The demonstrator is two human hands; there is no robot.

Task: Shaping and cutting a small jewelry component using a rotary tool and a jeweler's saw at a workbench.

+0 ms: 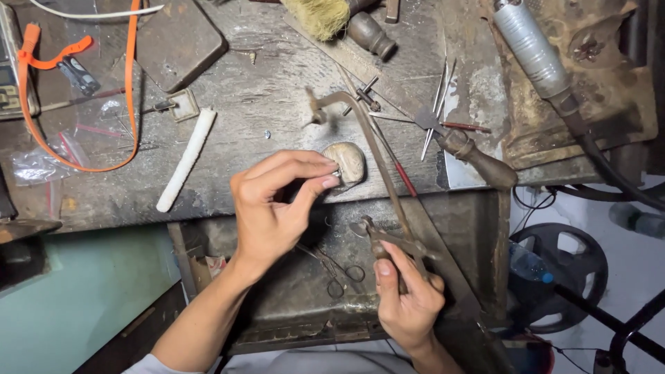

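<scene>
The slim metal-framed jeweller's saw (377, 156) runs its long axis from the handle near the person up and away to its far end over the worn wooden tabletop (263, 104), leaning slightly left. The right hand (405, 294) is closed around the saw's handle. The left hand (277, 204) pinches a tiny piece, too small to identify, against a rounded pale wooden peg (346, 163) at the tabletop's edge. A white cylindrical stick (185, 159) lies well left; small scissors (336, 266) rest in the tray below.
</scene>
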